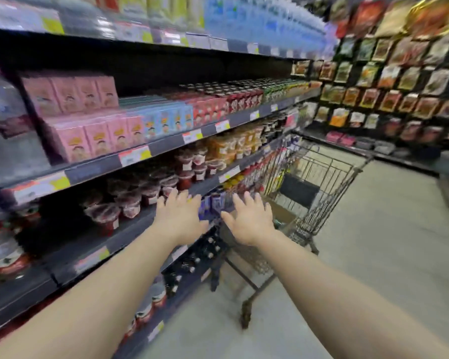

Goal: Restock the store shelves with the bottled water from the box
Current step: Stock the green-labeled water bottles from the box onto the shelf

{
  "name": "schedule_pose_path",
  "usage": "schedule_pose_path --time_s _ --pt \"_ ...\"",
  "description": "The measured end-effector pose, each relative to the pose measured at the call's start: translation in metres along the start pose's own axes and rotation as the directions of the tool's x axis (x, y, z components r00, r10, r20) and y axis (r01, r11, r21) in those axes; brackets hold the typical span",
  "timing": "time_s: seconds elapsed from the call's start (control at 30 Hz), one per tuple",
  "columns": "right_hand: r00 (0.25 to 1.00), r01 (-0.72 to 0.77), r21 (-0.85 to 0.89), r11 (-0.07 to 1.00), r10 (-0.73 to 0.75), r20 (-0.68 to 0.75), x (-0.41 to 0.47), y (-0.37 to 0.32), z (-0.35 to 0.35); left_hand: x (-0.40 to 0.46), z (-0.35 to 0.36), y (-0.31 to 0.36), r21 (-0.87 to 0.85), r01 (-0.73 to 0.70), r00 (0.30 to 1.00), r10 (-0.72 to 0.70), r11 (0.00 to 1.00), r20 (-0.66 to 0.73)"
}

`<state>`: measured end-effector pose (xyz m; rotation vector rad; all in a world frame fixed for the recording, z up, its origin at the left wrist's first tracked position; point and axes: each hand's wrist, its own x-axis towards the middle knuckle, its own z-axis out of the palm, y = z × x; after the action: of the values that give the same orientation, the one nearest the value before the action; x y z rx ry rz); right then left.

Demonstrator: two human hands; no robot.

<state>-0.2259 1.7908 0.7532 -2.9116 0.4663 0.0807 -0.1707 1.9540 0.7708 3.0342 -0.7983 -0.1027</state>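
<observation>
Both my arms stretch forward toward a metal shopping cart parked against the shelves. My left hand and my right hand are spread with straight fingers and hold nothing. Between and just beyond them I see bottles with blue-purple labels at the cart's near end. A brown cardboard box lies inside the cart, just right of my right hand. Rows of bottled water stand on the top shelf. A large water bottle stands at the far left. The picture is blurred by motion.
Shelves on the left carry pink and blue cartons, red-lidded cups, orange cups and dark bottles low down. A wall of hanging snack packets fills the back right. Pale floor stretches to the right of the cart.
</observation>
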Motion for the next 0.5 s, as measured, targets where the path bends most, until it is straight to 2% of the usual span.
schedule_pose_path --time_s 0.33,0.5 --pt "0.981 -0.186 -0.015 0.982 0.185 -0.063 0.164 0.079 -0.004 0.21 0.007 0.043 -0.062 -0.177 0.983 0.18 0.982 0.041" --pt "0.98 -0.2 -0.003 0.98 0.2 0.013 0.234 0.104 0.01 0.282 0.022 0.05 -0.085 -0.195 0.978 0.201 0.977 0.064"
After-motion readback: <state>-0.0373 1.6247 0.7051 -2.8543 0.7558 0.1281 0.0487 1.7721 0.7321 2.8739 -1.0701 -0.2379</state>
